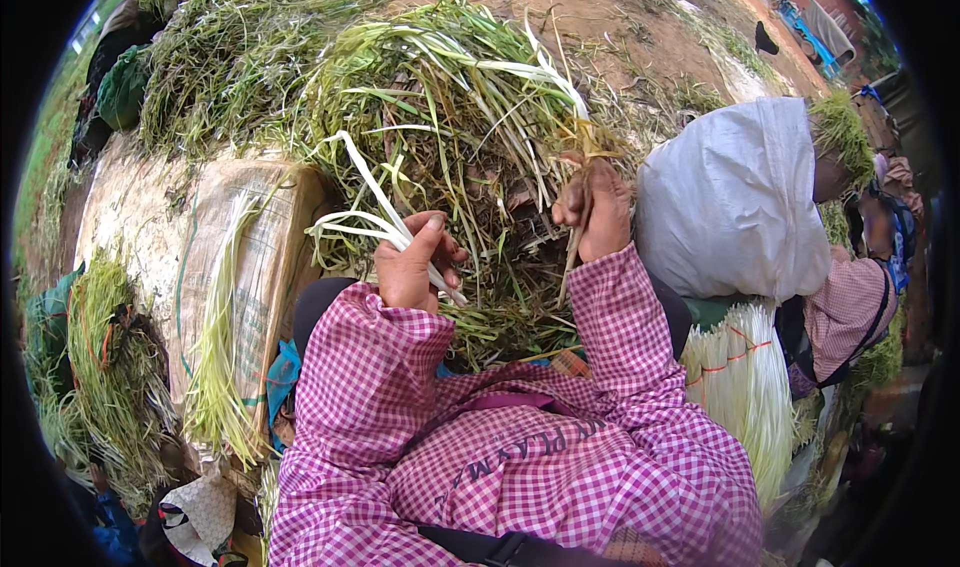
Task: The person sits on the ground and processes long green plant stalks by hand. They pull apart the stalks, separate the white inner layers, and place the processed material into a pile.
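My left hand (416, 259) is closed around a few pale white leafy stalks (367, 173), thumb on top. Their cut-looking ends stick out below the fingers, and their bent leaf tips point up and left. Farther right, my right hand (596, 211) pinches withered brownish strands (592, 143). A long white-and-green stalk (551, 78) runs up and left from that grip; whether the fingers hold it too is hard to tell. Beneath and beyond both hands spreads a heap of loose green and yellowed leaves (442, 117).
On my left, pale yellow-green stalks (217, 342) lie across a woven sack (277, 214), beside a string-tied green bundle (105, 327). A stuffed white sack (735, 199) stands right, above a tied pale bundle (742, 387). Another person's checked sleeve (847, 312) shows beyond it.
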### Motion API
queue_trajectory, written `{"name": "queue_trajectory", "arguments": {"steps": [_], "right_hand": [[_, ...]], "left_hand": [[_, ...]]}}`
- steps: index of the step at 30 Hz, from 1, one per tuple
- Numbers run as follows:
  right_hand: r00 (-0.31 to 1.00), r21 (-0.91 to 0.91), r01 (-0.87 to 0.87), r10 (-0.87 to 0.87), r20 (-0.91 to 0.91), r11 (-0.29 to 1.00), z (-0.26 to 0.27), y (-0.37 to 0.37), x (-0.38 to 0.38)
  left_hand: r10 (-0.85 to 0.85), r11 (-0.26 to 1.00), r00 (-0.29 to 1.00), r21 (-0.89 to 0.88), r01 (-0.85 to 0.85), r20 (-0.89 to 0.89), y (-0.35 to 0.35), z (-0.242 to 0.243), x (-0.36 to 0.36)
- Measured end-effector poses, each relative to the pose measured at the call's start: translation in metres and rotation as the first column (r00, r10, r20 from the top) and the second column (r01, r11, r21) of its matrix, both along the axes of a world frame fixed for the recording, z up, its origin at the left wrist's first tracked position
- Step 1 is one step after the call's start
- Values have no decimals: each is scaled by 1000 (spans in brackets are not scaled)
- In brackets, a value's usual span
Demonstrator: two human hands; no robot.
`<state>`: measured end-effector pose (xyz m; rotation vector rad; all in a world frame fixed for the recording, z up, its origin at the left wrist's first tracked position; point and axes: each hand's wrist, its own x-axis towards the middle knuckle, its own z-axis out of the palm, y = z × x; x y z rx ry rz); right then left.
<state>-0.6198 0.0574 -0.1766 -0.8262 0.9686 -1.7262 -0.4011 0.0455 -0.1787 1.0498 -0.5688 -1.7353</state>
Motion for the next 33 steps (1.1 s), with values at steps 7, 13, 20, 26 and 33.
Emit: {"name": "queue_trajectory", "arguments": {"steps": [7, 13, 20, 26, 33], "right_hand": [[968, 367, -164, 222, -119, 915, -53, 38, 72], [842, 244, -135, 241, -482, 960, -55, 44, 83], [983, 260, -182, 166, 84, 948, -37, 33, 99], [951, 376, -41, -80, 300, 926, -67, 34, 87], [605, 835, 188, 609, -513, 517, -134, 56, 50]], "left_hand": [[-77, 991, 989, -100, 91, 127, 0, -1, -8], [-11, 994, 975, -101, 34, 222, -3, -7, -3], [15, 992, 990, -125, 3, 139, -1, -11, -3], [175, 969, 984, -186, -166, 34, 5, -8, -1], [262, 949, 945, -229, -215, 196, 0, -9, 4]]}}
